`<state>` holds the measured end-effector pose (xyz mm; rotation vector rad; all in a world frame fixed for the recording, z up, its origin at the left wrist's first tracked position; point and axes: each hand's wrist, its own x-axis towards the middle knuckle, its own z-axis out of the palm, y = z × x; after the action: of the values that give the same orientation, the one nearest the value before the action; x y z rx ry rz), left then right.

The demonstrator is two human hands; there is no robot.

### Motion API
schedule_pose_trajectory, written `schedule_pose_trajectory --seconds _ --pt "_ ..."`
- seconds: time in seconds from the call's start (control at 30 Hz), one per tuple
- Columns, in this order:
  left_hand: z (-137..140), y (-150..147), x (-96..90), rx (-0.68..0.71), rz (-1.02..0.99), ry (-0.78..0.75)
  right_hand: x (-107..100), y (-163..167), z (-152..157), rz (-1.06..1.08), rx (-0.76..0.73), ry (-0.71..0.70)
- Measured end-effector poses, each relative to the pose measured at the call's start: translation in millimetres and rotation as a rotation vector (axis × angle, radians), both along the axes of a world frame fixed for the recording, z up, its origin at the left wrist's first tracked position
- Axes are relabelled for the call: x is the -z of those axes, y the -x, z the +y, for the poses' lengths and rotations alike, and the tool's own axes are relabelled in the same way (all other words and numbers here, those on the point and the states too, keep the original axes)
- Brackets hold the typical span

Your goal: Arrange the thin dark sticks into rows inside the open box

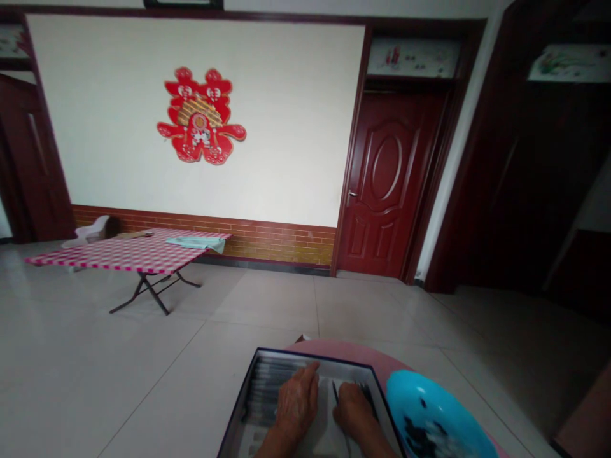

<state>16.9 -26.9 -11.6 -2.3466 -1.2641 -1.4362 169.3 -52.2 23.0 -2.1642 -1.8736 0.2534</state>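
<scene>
A shallow box with dark edges and a pale inside lies under both my hands. Along its left side rests a row of several slim grey, partly see-through sticks, blurred. My left hand lies over the right end of this row, fingers stretched forward, with nothing visible in it. My right hand is closed on a thin dark stick, whose tip sticks up left of the knuckles. More dark slim pieces lie beside that hand along the box's right side, partly hidden by it.
The box stands on a round pink table. A blue basin with small black and clear pieces sits to its right. Across the tiled floor stands a folding table with a checked cover and a pale green cloth.
</scene>
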Motion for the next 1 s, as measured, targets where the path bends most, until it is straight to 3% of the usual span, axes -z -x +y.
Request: schedule_pose_trajectory --seconds 0.3,0.37,0.5,0.6,1.0 --pt "-3.1 -0.2 -3.2 0.039 -0.018 0.05 -15.6 -8.6 1.7 0.062 0.045 -0.029" --pt "-3.5 -1.0 -5.7 0.047 -0.028 0.034 -21.3 -13.5 3.1 0.305 0.017 -0.091" --pt "-3.4 -2.3 -7.8 0.049 -0.047 -0.043 -25.8 -13.4 -3.2 1.078 0.003 -0.2" --pt "-3.4 -1.9 -7.0 0.048 -0.043 -0.075 -27.7 -6.7 -13.3 1.371 0.049 -0.246" --pt "-11.7 -1.3 -16.9 0.075 0.022 0.05 -11.9 -13.1 -14.9 1.301 0.127 -0.348"
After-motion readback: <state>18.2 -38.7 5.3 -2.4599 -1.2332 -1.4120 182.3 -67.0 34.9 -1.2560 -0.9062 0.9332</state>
